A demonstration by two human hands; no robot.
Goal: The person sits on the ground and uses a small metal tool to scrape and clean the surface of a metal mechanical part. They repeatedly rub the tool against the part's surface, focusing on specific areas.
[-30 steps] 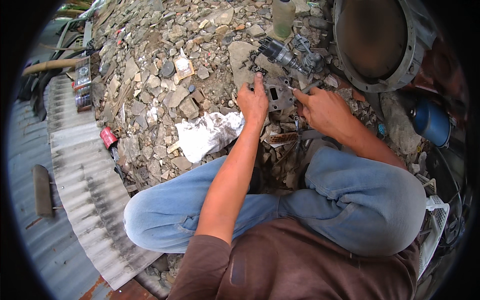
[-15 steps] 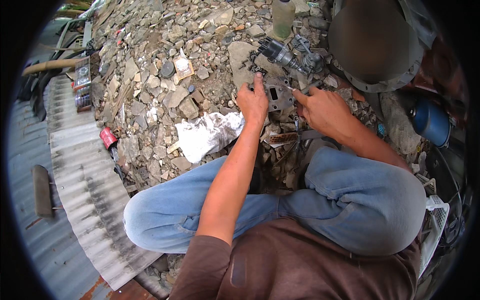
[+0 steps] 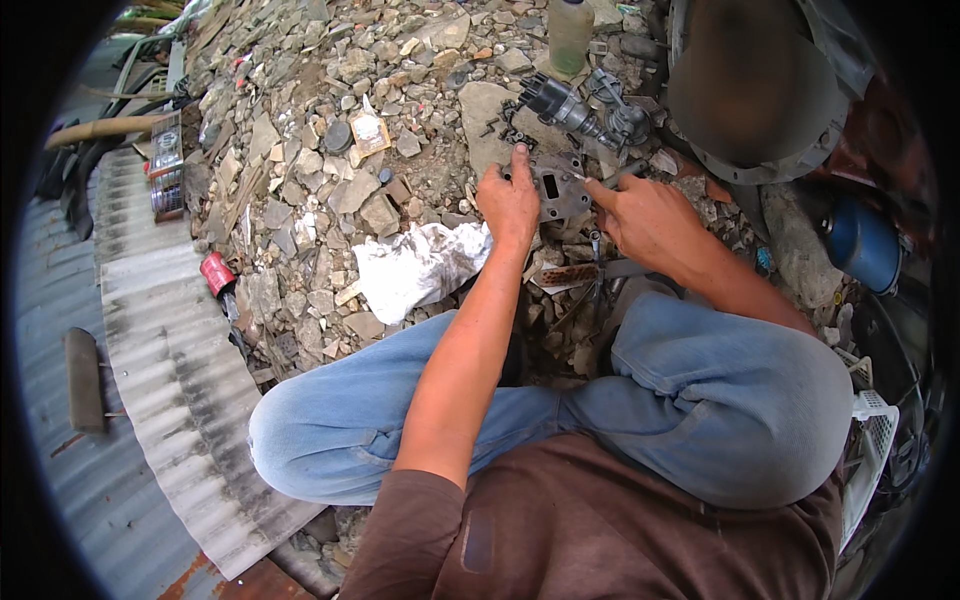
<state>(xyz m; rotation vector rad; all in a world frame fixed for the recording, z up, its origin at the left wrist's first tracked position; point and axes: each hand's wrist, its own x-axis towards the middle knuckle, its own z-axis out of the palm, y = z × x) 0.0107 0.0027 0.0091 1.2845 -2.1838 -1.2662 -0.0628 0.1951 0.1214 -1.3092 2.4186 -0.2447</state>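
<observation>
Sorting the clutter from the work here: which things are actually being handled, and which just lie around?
In hand:
left hand steadying the grey metal plate
right hand with a thin tool at the plate

Lying about:
white crumpled rag
red can
plastic bottle
blue canister
corrugated sheet

Round housing (image 3: 760, 90) blurred; right hand's (image 3: 645, 215) tool unclear.

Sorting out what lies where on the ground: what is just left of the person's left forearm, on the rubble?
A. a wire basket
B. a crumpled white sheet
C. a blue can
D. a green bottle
B: the crumpled white sheet lies on the stones beside the left forearm, below the left hand.
</observation>
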